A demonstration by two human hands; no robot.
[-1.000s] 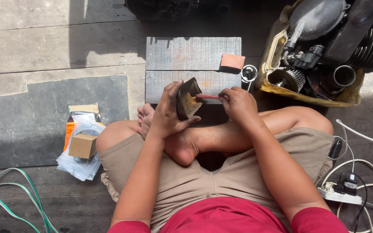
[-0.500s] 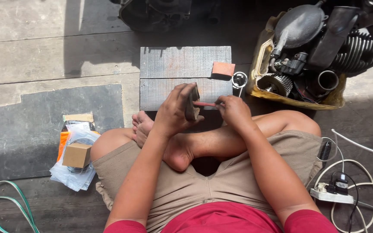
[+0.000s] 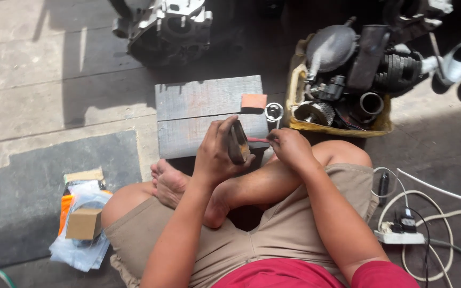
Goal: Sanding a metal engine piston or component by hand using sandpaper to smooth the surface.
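2 hands | left hand [image 3: 215, 154] grips dark curved pad [image 3: 238, 142] | right hand [image 3: 289, 148] pinches red tool [image 3: 258, 140]

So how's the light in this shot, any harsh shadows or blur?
Head view: hard sunlight, sharp overall. Deep shadow covers the top, around the engine casing; the wooden block sits half in it. Left hand and right hand are brightly lit, unblurred.
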